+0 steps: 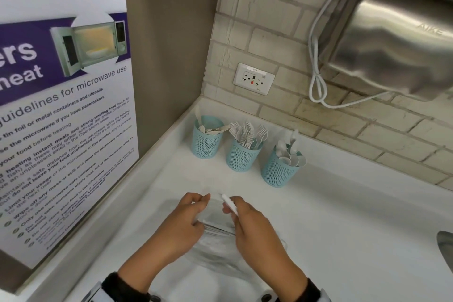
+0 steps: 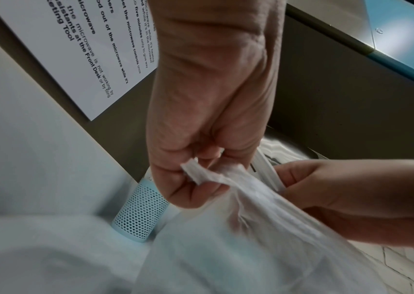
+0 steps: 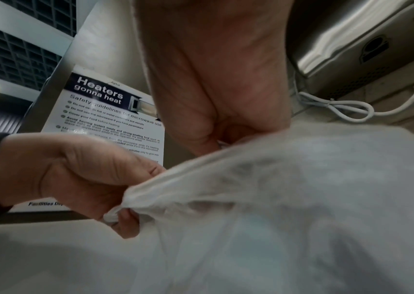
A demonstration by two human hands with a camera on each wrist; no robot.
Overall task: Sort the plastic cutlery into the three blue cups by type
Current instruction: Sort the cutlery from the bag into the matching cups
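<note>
Three blue mesh cups stand in a row at the back of the white counter (image 1: 343,216). The left cup (image 1: 207,142) holds flat white pieces, the middle cup (image 1: 242,158) forks, the right cup (image 1: 279,171) spoons. Near the front edge, my left hand (image 1: 204,200) pinches the rim of a clear plastic bag (image 1: 215,240) with white cutlery inside. My right hand (image 1: 232,207) pinches the handle of one white cutlery piece (image 1: 226,200) at the bag's mouth; its head is hidden. The left wrist view shows the left hand (image 2: 198,179) gripping the bag (image 2: 264,228).
A microwave safety poster (image 1: 61,117) leans on the left wall. A wall socket (image 1: 253,78) sits behind the cups. A steel hand dryer (image 1: 392,39) with a looped white cable hangs at the upper right. A sink edge (image 1: 446,250) shows at the right.
</note>
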